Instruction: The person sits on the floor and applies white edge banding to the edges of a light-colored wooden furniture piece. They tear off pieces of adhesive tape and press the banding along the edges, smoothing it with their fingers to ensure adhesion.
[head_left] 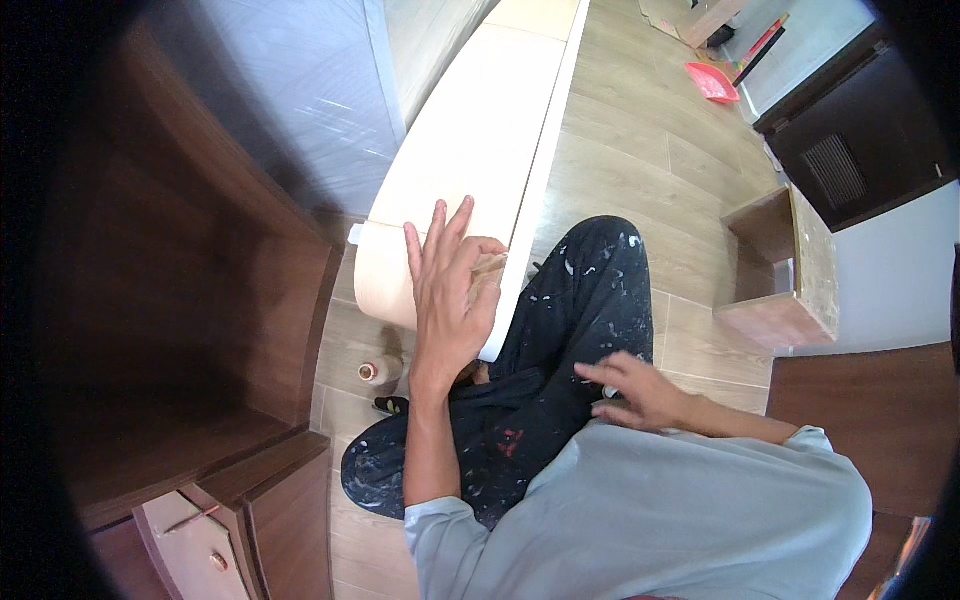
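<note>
1. Panel (475,120), pale and long, fills the upper middle of my head view, running from near the person's legs to the top edge, with a white strip (548,150) along its right side
2. Left hand (450,280) lies on the panel's near end; I see three fingers (439,215) spread apart across a seam, while the index finger bends toward the thumb
3. Between that index finger and thumb I make out a small brownish patch beside the strip, but I cannot tell whether they are clamped on anything
4. Right hand (645,392) hangs near the black, paint-flecked trousers (590,270), well apart from the panel, its fingers loosely apart
5. On the floor (640,120) I have a bottle (378,371) near the panel, a box (814,265) at right and a red dustpan (712,82) farther off
6. Brown cabinet (150,250) takes up my left side
</note>
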